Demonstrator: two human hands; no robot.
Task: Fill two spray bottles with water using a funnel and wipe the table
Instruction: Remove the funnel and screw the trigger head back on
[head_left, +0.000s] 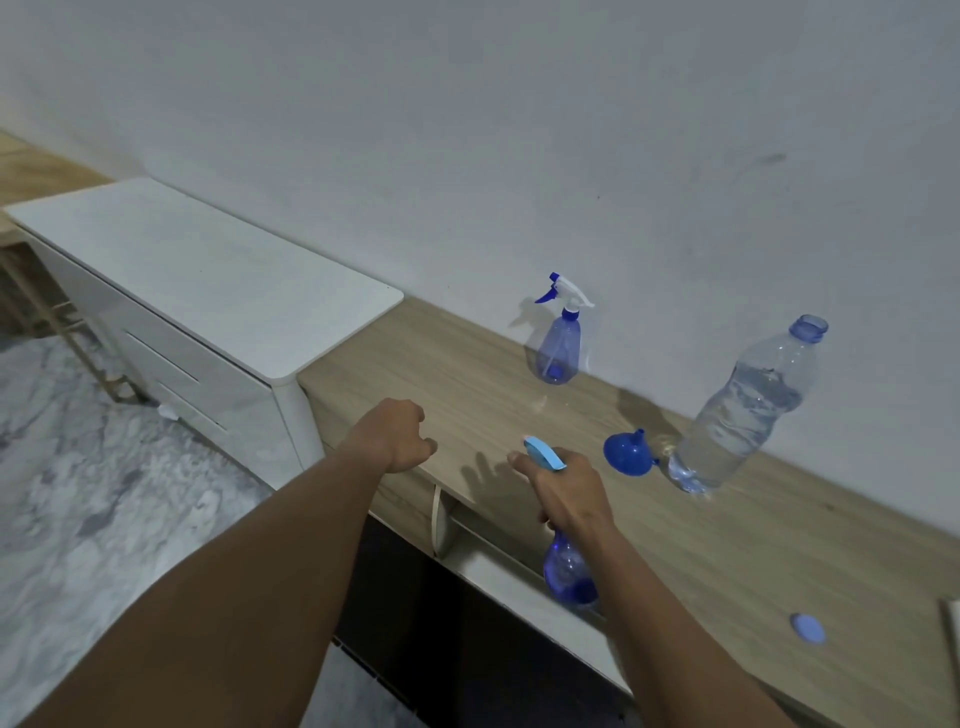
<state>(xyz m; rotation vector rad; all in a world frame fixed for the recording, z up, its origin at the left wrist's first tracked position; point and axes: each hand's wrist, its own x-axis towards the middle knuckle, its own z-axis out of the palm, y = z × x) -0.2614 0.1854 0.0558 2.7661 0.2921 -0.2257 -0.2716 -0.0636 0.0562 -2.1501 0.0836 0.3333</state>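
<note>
My right hand (563, 493) grips the neck of a blue spray bottle (569, 574) with a light blue spray head (544, 453), held above the front edge of the wooden table (467, 374). My left hand (397, 435) hovers over the table's front left edge with curled fingers and holds nothing. A second blue spray bottle (557, 343) with a white and blue trigger stands upright near the wall. A blue funnel (628, 453) lies on the table beside a large uncapped water bottle (748, 410), partly filled.
A light blue bottle cap (808, 635) lies on the table at the right. A white cabinet (202, 280) adjoins the table's left end. An open shelf sits under the tabletop. The floor at the left is marbled grey.
</note>
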